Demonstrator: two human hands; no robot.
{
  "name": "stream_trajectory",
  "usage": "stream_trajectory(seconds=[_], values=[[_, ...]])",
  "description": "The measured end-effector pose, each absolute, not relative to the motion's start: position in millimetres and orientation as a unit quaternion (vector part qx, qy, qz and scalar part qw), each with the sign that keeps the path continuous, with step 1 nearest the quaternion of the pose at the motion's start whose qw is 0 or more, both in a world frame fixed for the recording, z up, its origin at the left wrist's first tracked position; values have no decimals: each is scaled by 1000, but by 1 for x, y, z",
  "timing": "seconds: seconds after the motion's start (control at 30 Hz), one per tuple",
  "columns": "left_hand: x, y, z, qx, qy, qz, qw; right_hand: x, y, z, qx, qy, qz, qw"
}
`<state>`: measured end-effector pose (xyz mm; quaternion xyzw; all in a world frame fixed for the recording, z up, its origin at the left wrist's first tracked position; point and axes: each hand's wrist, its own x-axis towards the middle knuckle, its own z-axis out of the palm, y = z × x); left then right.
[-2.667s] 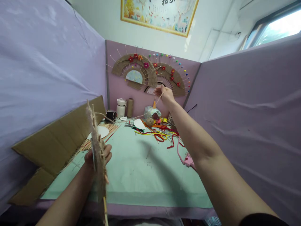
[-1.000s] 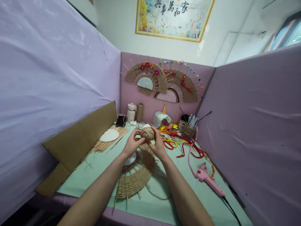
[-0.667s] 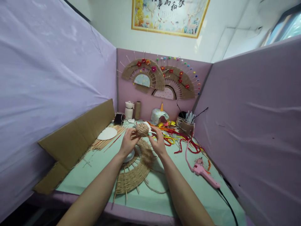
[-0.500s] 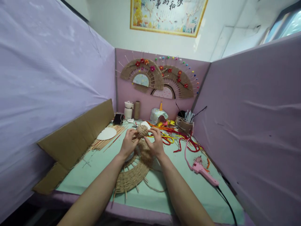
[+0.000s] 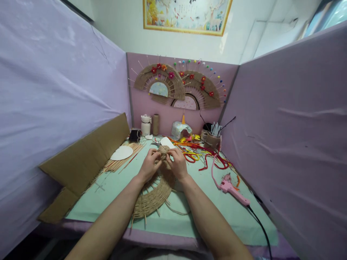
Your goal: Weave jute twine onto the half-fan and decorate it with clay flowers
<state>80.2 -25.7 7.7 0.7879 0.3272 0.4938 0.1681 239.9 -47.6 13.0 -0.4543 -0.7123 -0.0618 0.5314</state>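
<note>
holds a ball of twine (image 5: 163, 151) between the left hand (image 5: 148, 167) and the right hand (image 5: 178, 166), near the middle of the view, above the far end of a curved woven fan (image 5: 154, 200); grips the ball from both sides with the bent fingers of both hands, covering part of it. cannot tell from this angle whether touching the fan or held apart from it. below the hands, on the pale green tabletop (image 5: 235, 224), the fan partly hidden, with stick ends poking out along the near edge and a loose strand of twine (image 5: 180, 213) curving beside it toward the right forearm. just behind the ball, a piece of white card (image 5: 167, 141). to the right, a tangle of red, orange and yellow craft stems (image 5: 202, 148), and nearer, a pink glue gun (image 5: 233, 191) with a black cord trailing to the near edge. to the left, a white oval card (image 5: 121, 153) on a spread of thin wooden sticks (image 5: 114, 165), beside a long sheet of cardboard (image 5: 86, 151). at the back, a white jar (image 5: 145, 125) next to a brown tube (image 5: 155, 124), below two flower-trimmed woven fans on a pink panel (image 5: 151, 110).
</note>
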Motion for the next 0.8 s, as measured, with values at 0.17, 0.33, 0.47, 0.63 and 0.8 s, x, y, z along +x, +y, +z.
stream_trajectory(seconds=[0.17, 0.33, 0.47, 0.63, 0.8], values=[[81, -28, 9, 809, 331, 464, 144, 240, -45, 9, -487, -702, -60, 515], [82, -27, 9, 812, 333, 455, 148, 244, -41, 7, -502, -676, -13, 539], [82, -24, 12, 747, 360, 510, 229, 252, -31, 7, -465, -640, 119, 600], [84, -26, 16, 612, 334, 540, 472, 248, -28, 10, -407, -582, 301, 636], [82, -30, 21, 623, 317, 485, 526, 247, -34, 12, -419, -620, 254, 613]])
